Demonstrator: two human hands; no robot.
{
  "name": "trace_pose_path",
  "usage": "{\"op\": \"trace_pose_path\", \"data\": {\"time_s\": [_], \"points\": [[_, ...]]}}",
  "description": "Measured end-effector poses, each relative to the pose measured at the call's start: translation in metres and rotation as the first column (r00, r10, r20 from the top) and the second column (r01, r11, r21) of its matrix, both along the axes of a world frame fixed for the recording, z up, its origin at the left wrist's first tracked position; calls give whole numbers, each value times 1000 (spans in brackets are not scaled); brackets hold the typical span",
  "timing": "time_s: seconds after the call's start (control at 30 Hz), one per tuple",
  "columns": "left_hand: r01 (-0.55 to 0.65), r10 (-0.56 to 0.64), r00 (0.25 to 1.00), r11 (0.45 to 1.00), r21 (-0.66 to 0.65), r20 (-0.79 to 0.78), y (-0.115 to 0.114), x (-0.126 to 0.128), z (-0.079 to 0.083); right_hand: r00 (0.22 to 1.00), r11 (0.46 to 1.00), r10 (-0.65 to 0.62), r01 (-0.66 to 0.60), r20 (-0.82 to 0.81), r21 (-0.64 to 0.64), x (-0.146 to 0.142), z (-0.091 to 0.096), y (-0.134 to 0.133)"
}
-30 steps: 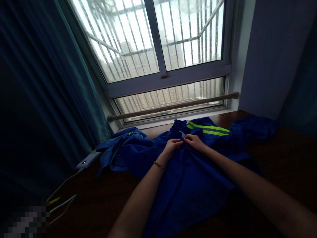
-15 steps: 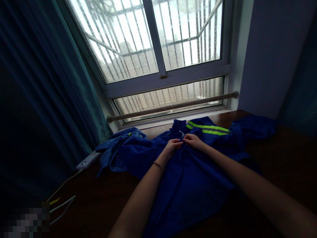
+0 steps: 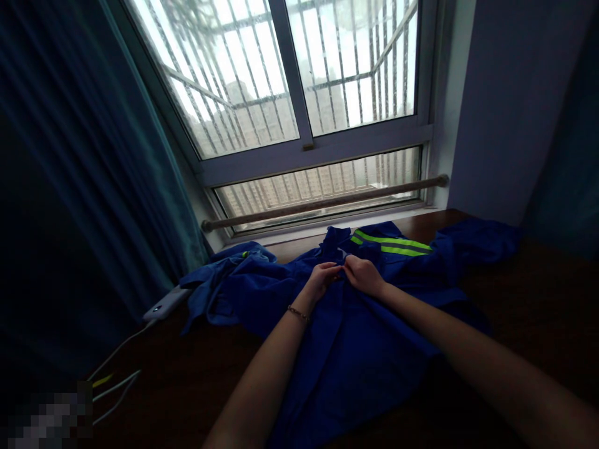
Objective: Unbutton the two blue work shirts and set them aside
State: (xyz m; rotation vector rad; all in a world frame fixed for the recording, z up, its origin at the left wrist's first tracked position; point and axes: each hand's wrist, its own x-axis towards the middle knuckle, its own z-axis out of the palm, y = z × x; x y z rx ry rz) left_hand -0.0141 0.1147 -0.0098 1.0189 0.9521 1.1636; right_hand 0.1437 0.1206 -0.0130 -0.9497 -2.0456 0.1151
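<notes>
A blue work jacket [image 3: 355,349] with yellow-green reflective stripes [image 3: 393,244] lies spread on a dark wooden table [image 3: 187,386]. Both hands meet at the jacket's front near the collar. My left hand [image 3: 322,277], a thin bracelet on its wrist, pinches the fabric edge with curled fingers. My right hand [image 3: 364,275] grips the opposite edge, fingertips touching the left hand's. What sits between the fingertips is too small to make out.
A barred window [image 3: 299,100] with a wooden rod [image 3: 322,202] along the sill stands behind the table. A dark curtain [image 3: 84,187] hangs at the left. A white phone [image 3: 166,304] with cables [image 3: 116,368] lies at the table's left edge. A wall is at the right.
The hands have stayed at the jacket's front. The right hand has shifted slightly left, closer over the left fingertips. The view has dipped a little.
</notes>
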Motion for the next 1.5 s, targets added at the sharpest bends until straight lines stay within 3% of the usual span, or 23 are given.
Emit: {"op": "trace_pose_path", "data": {"time_s": [0.27,0.4,0.6,0.8,0.93,1.1,1.17,1.2,1.23,1.3,1.33,1.37,1.4,1.43,1.5], "points": [[12,-7,998,996,94,-57,0,3,-4,970,960,-70,2,-232,-279,3,-3,15],[-49,78,984,983,177,-161,4,10,-11,986,969,-52,11,-160,-246,1,-5,12],[-36,137,922,962,271,-361,5,14,-14,990,988,-89,101,106,-120,-1,-6,2],[2,122,898,960,280,-424,3,14,-10,985,983,-107,125,136,-132,-1,-5,3],[36,102,885,958,285,-455,5,13,-13,991,970,-130,125,-10,-210,0,-7,13],[106,66,846,952,288,-529,6,15,-15,892,888,-371,259,-259,-379,18,-1,33],[53,177,782,937,346,-598,5,12,-4,839,853,-458,324,-292,-409,36,9,43],[-11,295,724,909,417,-624,4,8,5,800,829,-511,363,-313,-425,48,16,48],[-87,437,644,858,507,-628,3,4,14,749,796,-573,411,-333,-444,61,22,53],[-218,683,450,709,671,-575,1,-7,33,536,675,-736,534,-414,-509,86,34,63],[-240,742,365,659,713,-562,-1,-13,40,464,636,-772,568,-434,-523,97,38,67],[-235,754,296,652,721,-586,-3,-18,44,453,626,-780,579,-433,-522,107,39,70],[-210,723,235,690,692,-650,-5,-21,45,458,628,-778,584,-430,-514,113,37,73],[-180,653,170,757,628,-738,-7,-23,42,529,662,-750,586,-397,-468,117,33,74],[-146,443,36,889,434,-896,-10,-23,31,772,764,-626,579,-111,-283,116,17,71]]}}
